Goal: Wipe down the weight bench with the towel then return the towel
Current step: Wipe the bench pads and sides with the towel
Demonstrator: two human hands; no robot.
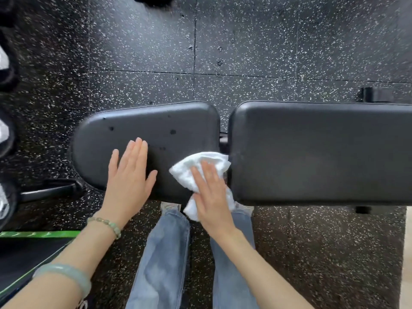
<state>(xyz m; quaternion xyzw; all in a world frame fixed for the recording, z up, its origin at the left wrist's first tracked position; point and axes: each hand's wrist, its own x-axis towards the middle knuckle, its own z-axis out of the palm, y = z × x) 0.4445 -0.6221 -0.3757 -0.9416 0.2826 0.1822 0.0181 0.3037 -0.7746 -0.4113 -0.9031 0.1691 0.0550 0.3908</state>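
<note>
A black padded weight bench lies across the view in two parts: a seat pad [156, 126] on the left and a longer back pad [323, 152] on the right, with a narrow gap between them. My left hand [129, 177] rests flat and open on the seat pad near its front edge. My right hand [211, 197] presses a crumpled white towel [200, 163] onto the seat pad's right end, beside the gap. Part of the towel hangs down over the pad's front edge under my palm.
Speckled black rubber floor [245, 41] surrounds the bench. A black bench foot [53, 189] sticks out at the left and another [376, 94] at the far right. Dumbbell ends [4, 132] line the left edge. A green-trimmed black mat [33, 235] lies at lower left. My jeans-clad legs [165, 253] stand against the bench.
</note>
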